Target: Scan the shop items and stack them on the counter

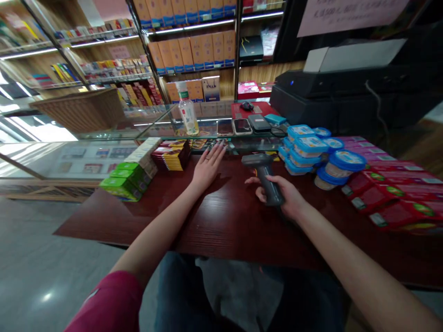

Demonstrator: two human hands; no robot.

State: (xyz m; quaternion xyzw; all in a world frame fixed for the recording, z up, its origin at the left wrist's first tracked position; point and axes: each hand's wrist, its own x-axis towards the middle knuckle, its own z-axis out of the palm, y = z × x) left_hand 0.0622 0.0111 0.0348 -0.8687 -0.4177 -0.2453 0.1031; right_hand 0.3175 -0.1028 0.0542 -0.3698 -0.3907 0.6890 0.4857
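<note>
Handheld scanner (266, 180) sits in the right hand (290, 197), over the right half of the dark wooden counter (221, 230). Its handle slants toward the near right and its head faces left and slightly far. The right hand is closed around the grip, thumb along the near side and the other fingers curled in from the left, one of them partly extended. That hold probably keeps the head free and the trigger side within reach, though the trigger itself cannot be made out.

The left hand (207, 167) is open, palm down, with its fingers straight and pointing to the far edge. It grips nothing that shows; it seems to be laid on the wood as a support, but I cannot tell whether its fingertips touch the small packets beyond.

Goods are set to both sides, presumably to leave working room in the middle. At the left stand green boxes (124, 180) and, just beyond, dark red and yellow packs (171, 154). At the right, blue-lidded tubs (306, 150) are stacked, likely because their flat lids bear one another, beside rows of red boxes (394, 198). Far off, a bottle (188, 113) stands upright on the glass case.
</note>
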